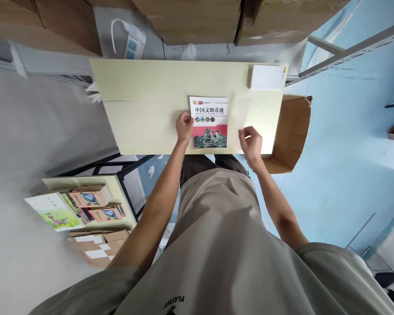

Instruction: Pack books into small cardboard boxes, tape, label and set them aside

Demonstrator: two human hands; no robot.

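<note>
Our left hand [185, 127] touched the "中国文明奇迹" paperback [210, 124] at 9 o'clock, grip unclear; our right hand [252, 143] curled, apart at 4 o'clock, its hold uncertain.

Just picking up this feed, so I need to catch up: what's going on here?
A person stands at a pale table with a book lying face up on it. The left hand is at the book's left edge. The right hand is off to its right, fingers curled; whether it holds anything thin is unclear. A white box sits at the table's far right corner.
</note>
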